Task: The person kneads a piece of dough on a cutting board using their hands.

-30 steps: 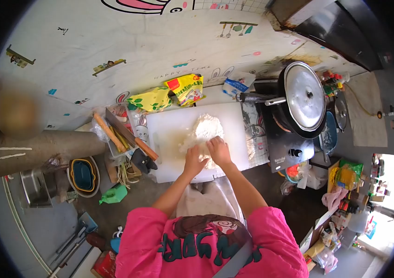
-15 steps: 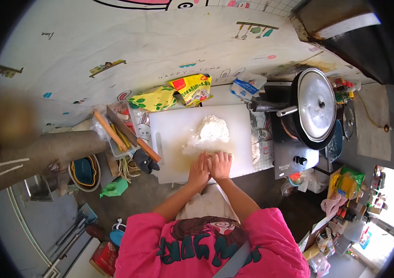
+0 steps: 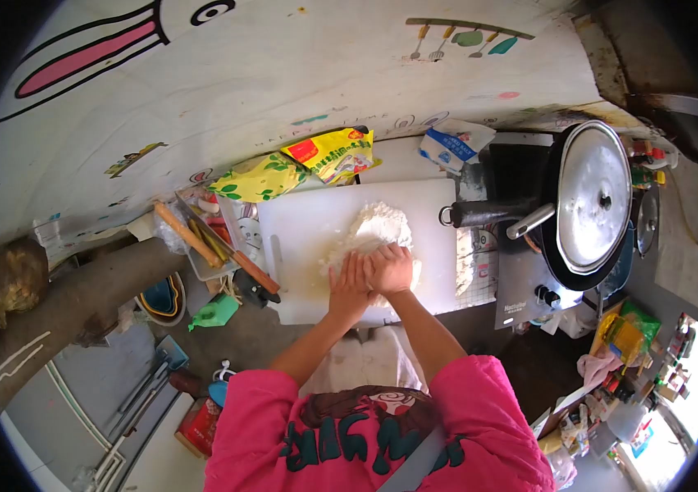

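A pale, floury lump of dough (image 3: 380,222) lies on a white cutting board (image 3: 300,221), its surface rough and uneven. My left hand (image 3: 352,283) presses on the near left part of it, fingers curved over the dough. Beside it, touching, my right hand (image 3: 390,269) bears down on the near right part with its fingers wrapped over the top. The undersides of both hands, and the dough below them, are hidden. Loose flour or dough bits are scattered on the board around the lump.
Right of the board, a lidded pan (image 3: 595,197) sits on a stove, its handle (image 3: 492,213) pointing toward the board. Yellow bags (image 3: 333,154) and a blue-white packet (image 3: 454,146) stand behind. At left, a bin holds a rolling pin (image 3: 188,234) and a wooden-handled knife (image 3: 255,271).
Both hands have moved forward from the dough's near edge onto the lump, which looks more gathered and folded. The camera view has shifted slightly.
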Demonstrator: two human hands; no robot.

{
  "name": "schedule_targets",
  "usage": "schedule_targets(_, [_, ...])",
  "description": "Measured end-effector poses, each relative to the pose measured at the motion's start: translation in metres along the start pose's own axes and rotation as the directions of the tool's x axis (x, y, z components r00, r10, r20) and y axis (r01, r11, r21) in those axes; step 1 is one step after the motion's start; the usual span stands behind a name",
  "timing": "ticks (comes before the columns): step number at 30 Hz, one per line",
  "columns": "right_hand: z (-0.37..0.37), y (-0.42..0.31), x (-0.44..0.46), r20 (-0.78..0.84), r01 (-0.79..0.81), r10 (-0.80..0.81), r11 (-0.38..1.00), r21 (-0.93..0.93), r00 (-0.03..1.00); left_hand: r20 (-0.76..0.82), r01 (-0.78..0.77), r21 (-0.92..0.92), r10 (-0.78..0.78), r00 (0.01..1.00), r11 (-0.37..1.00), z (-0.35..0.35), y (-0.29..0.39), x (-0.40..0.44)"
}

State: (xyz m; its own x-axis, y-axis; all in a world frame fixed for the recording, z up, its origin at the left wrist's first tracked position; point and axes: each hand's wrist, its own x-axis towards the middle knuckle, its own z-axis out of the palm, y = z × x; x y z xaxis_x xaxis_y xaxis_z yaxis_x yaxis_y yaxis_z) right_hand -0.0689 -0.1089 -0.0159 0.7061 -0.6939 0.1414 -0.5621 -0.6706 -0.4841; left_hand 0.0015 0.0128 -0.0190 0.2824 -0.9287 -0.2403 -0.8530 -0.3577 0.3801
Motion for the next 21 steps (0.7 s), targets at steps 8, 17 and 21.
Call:
schedule_targets(8, [-0.003, -0.003, 0.007, -0.026, -0.022, 0.022, 1.000, -0.003, 0.999, 0.075, 0.060, -0.058, -0.056, 0.996, 0.996, -0.005, 0.000, 0.005])
schedule_targets(17, [-0.027, -0.011, -0.015, 0.279, -0.189, 0.145, 0.972, 0.137, 0.949, -0.096, -0.132, -0.485, 0.097, 0.991, 0.864, -0.036, -0.009, -0.004])
schedule_targets(21, [-0.055, -0.028, -0.032, 0.256, -0.167, 0.121, 0.971, 0.170, 0.959, -0.093, -0.197, -0.475, 0.174, 0.980, 0.857, -0.045, -0.013, -0.026])
